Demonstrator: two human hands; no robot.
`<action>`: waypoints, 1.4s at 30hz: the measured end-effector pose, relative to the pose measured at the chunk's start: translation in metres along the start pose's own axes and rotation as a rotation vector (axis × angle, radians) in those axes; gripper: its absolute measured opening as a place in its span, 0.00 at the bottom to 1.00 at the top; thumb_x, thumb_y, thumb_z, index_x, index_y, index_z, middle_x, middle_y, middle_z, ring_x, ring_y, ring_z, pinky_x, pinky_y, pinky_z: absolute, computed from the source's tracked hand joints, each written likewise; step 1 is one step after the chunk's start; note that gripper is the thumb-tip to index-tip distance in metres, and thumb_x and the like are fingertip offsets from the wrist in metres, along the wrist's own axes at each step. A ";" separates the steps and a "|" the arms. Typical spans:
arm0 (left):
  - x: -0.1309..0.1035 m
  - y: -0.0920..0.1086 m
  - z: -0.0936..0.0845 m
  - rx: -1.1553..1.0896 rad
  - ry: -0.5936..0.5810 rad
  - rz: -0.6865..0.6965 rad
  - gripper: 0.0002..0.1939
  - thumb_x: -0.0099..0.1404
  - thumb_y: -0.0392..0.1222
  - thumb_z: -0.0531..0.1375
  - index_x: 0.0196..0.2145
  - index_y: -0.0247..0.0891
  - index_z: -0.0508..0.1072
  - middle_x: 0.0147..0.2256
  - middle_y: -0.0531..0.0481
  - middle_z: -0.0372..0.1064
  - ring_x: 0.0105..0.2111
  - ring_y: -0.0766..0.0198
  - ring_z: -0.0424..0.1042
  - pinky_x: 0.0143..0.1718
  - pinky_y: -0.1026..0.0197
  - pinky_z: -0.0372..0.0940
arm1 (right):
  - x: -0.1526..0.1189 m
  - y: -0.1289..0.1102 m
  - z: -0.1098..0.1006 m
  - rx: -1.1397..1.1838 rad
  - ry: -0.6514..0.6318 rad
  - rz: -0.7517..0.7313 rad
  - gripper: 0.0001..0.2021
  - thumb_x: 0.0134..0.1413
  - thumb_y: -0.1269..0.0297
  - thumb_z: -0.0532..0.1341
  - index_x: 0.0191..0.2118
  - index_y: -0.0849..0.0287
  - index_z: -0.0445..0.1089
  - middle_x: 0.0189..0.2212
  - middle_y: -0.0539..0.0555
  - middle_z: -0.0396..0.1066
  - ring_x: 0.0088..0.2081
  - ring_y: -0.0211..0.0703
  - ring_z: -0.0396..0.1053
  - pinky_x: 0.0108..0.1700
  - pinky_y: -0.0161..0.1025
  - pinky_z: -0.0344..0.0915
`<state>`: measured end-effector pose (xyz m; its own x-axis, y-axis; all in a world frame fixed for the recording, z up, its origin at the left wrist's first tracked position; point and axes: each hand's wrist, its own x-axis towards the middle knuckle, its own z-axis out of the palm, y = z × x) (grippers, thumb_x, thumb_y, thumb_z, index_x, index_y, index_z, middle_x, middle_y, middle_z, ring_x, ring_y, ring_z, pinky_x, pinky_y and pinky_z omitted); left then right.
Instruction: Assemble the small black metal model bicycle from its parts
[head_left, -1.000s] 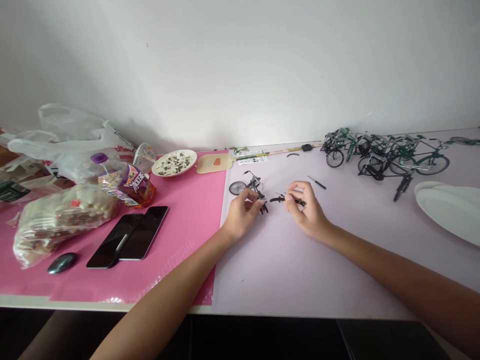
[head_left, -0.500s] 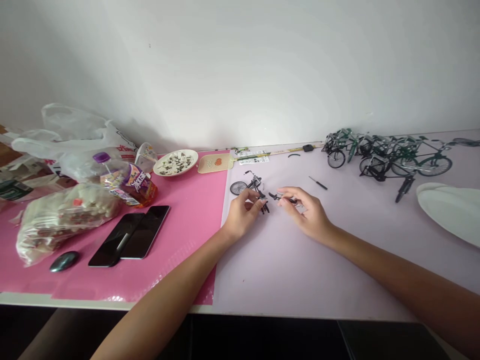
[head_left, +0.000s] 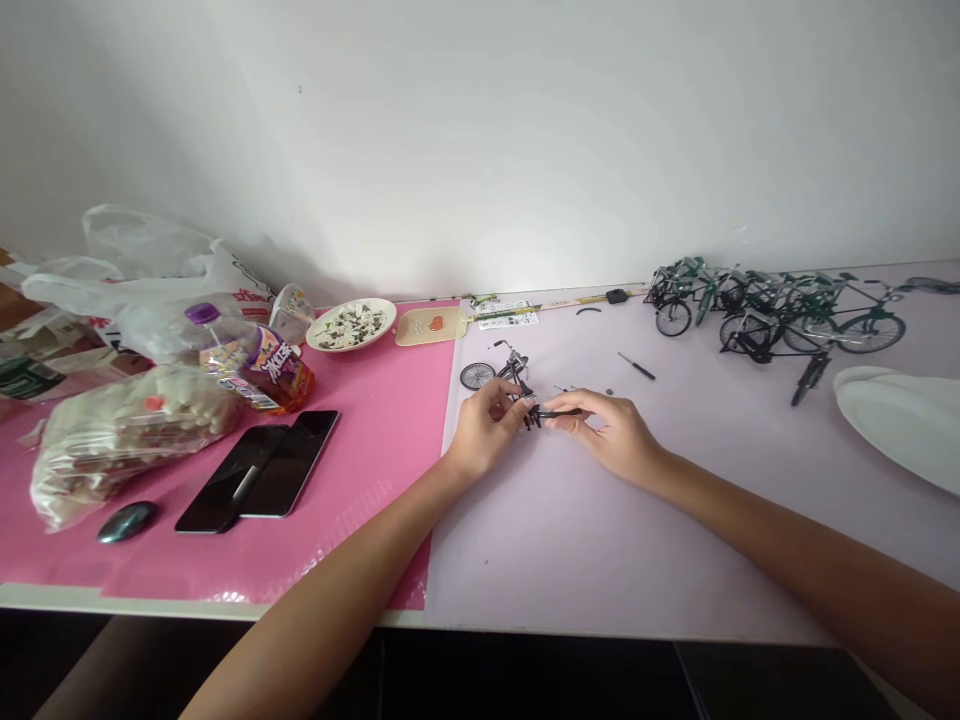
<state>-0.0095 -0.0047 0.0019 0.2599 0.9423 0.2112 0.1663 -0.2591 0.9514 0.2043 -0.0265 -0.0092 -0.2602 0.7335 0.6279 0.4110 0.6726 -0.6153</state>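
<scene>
Backdrop: plain white wall behind a tabletop [head_left: 600, 540] covered in pale lilac, with a pink mat [head_left: 360, 470] on its left part
Left hand [head_left: 484, 432]: fingers closed on the half-built model bicycle [head_left: 504, 372], steadying its frame against the tabletop so it cannot roll
Right hand [head_left: 611, 432]: pinching a thin black part [head_left: 559, 412], held level with its tip touching the frame, apparently to line it up
Small tool: screwdriver [head_left: 636, 366] lies just beyond the hands, within easy reach
Finished work: row of green and black model bicycles [head_left: 772, 310] parked far right by the wall, well apart
Left clutter: two phones [head_left: 259, 470], snack bags, a drink bottle [head_left: 251, 360], a bowl of shells [head_left: 350, 325]
</scene>
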 end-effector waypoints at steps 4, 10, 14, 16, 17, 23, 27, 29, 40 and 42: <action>-0.001 0.001 0.000 0.002 -0.038 -0.006 0.20 0.66 0.59 0.66 0.41 0.40 0.69 0.21 0.58 0.67 0.23 0.65 0.71 0.29 0.62 0.63 | 0.002 0.002 -0.003 -0.069 -0.017 -0.064 0.05 0.65 0.61 0.67 0.40 0.54 0.80 0.32 0.53 0.81 0.31 0.43 0.77 0.35 0.41 0.74; -0.001 0.001 0.000 0.010 -0.068 0.005 0.18 0.67 0.56 0.66 0.41 0.39 0.70 0.21 0.57 0.68 0.23 0.65 0.70 0.28 0.63 0.62 | 0.009 -0.006 -0.006 -0.041 -0.068 -0.193 0.07 0.68 0.67 0.62 0.42 0.52 0.79 0.32 0.53 0.79 0.35 0.45 0.76 0.37 0.43 0.75; -0.001 -0.001 0.001 0.013 -0.081 0.001 0.19 0.66 0.58 0.66 0.41 0.39 0.71 0.21 0.57 0.68 0.23 0.65 0.70 0.28 0.63 0.61 | 0.009 -0.007 -0.006 -0.039 -0.053 -0.220 0.08 0.68 0.69 0.61 0.41 0.52 0.79 0.34 0.54 0.80 0.35 0.45 0.76 0.37 0.44 0.76; -0.001 -0.001 0.001 -0.007 -0.088 -0.005 0.21 0.65 0.59 0.67 0.41 0.38 0.71 0.21 0.57 0.67 0.23 0.65 0.70 0.28 0.63 0.61 | 0.007 -0.007 -0.006 -0.048 -0.013 -0.223 0.07 0.67 0.68 0.63 0.41 0.52 0.79 0.33 0.54 0.80 0.34 0.45 0.76 0.37 0.44 0.75; -0.001 -0.002 0.001 -0.025 -0.094 -0.010 0.21 0.65 0.59 0.67 0.41 0.38 0.71 0.21 0.57 0.67 0.23 0.65 0.70 0.28 0.63 0.62 | 0.007 -0.007 -0.006 -0.062 0.009 -0.219 0.06 0.66 0.67 0.64 0.41 0.51 0.79 0.32 0.53 0.80 0.33 0.45 0.76 0.36 0.43 0.75; 0.001 -0.001 0.002 -0.171 -0.136 -0.046 0.27 0.60 0.64 0.69 0.39 0.38 0.69 0.25 0.54 0.70 0.24 0.66 0.71 0.30 0.63 0.64 | 0.007 -0.010 -0.005 -0.171 0.121 -0.257 0.04 0.64 0.68 0.67 0.41 0.52 0.78 0.31 0.53 0.80 0.31 0.43 0.75 0.33 0.42 0.72; 0.002 0.000 0.001 -0.212 -0.154 -0.051 0.29 0.59 0.65 0.70 0.40 0.38 0.68 0.25 0.55 0.70 0.25 0.67 0.71 0.31 0.63 0.65 | 0.010 -0.015 -0.006 -0.196 0.158 -0.315 0.05 0.63 0.70 0.66 0.40 0.51 0.78 0.30 0.53 0.79 0.30 0.44 0.74 0.34 0.44 0.72; 0.002 0.000 0.001 -0.232 -0.168 -0.054 0.29 0.59 0.65 0.70 0.40 0.38 0.67 0.25 0.55 0.70 0.25 0.67 0.72 0.32 0.62 0.66 | 0.011 -0.017 -0.006 -0.217 0.161 -0.322 0.06 0.63 0.70 0.66 0.39 0.50 0.78 0.29 0.52 0.79 0.30 0.45 0.73 0.34 0.45 0.71; 0.003 -0.005 0.003 -0.330 -0.217 -0.017 0.29 0.60 0.64 0.71 0.40 0.37 0.66 0.26 0.53 0.72 0.25 0.68 0.70 0.31 0.62 0.66 | 0.011 -0.022 -0.003 -0.348 0.168 -0.412 0.10 0.60 0.77 0.65 0.35 0.52 0.74 0.26 0.50 0.75 0.30 0.43 0.71 0.34 0.42 0.71; 0.003 -0.005 0.004 -0.335 -0.215 -0.013 0.29 0.59 0.63 0.71 0.40 0.37 0.67 0.26 0.53 0.72 0.25 0.68 0.70 0.31 0.63 0.66 | 0.011 -0.022 -0.003 -0.363 0.175 -0.440 0.10 0.59 0.78 0.65 0.35 0.53 0.73 0.25 0.49 0.74 0.30 0.42 0.70 0.34 0.41 0.70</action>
<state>-0.0062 -0.0016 -0.0028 0.4588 0.8699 0.1809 -0.1398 -0.1304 0.9815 0.1947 -0.0333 0.0128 -0.3383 0.3454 0.8754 0.5774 0.8107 -0.0967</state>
